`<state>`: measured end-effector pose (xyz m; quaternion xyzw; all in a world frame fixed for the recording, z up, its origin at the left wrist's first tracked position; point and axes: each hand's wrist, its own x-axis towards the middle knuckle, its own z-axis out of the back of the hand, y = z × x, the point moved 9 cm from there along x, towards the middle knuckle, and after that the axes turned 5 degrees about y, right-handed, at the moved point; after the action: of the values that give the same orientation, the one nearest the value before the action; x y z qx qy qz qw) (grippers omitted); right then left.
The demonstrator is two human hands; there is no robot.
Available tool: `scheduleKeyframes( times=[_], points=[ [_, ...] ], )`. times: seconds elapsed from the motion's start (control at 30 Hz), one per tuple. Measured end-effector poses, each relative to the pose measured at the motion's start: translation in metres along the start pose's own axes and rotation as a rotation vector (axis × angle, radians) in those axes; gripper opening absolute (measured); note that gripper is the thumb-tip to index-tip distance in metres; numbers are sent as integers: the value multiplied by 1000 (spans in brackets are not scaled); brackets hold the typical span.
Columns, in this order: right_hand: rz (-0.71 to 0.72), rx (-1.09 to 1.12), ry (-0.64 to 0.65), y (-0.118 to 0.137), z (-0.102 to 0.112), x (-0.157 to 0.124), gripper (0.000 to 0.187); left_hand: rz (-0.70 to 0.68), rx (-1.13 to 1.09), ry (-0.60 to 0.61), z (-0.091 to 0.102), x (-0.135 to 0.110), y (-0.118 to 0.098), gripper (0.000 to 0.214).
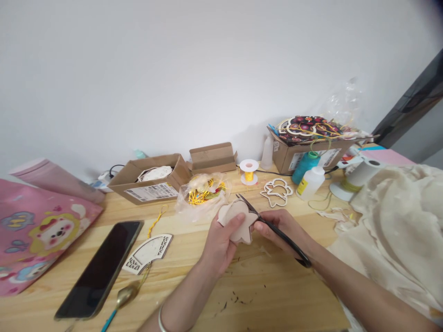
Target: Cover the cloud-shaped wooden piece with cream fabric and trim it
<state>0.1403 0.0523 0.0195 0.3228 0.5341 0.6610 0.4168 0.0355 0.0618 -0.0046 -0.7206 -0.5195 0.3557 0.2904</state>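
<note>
My left hand (217,246) grips a cream, scallop-edged flower-like piece (245,223), thumb across its face; whether it is cloth, card or thin wood I cannot tell. In my right hand (285,222) are scissors with black handles (289,243). Their blades lie along the right edge of the piece and point up and left; whether they touch it is unclear. Just beyond my hands is a pale openwork flower-shaped frame (277,191). A white fan-shaped piece (148,252) with cut-out corners and a yellow cord lies to the left.
A phone (100,269), a spoon (127,294) and a pink bag (44,230) are at left. Behind stand a cardboard box (148,191), a bag of yellow cords (206,196), a thread spool (249,173), bottles (311,182) and a fuller box (308,154). Cream cloth (398,249) is heaped at right.
</note>
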Motion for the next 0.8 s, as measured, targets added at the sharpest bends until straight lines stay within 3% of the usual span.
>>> scheduleKeyframes(
  times=[0.3, 0.53, 0.8],
  points=[
    [-24, 15, 17, -6, -2, 1, 40, 16, -17, 20, 0, -3, -1, 24],
    [-45, 25, 24, -5, -3, 0, 41, 25, -70, -116, 12, 0, 2, 33],
    [-46, 66, 35, -1, -4, 0, 47, -36, 113, -44, 7, -2, -8, 27]
  ],
)
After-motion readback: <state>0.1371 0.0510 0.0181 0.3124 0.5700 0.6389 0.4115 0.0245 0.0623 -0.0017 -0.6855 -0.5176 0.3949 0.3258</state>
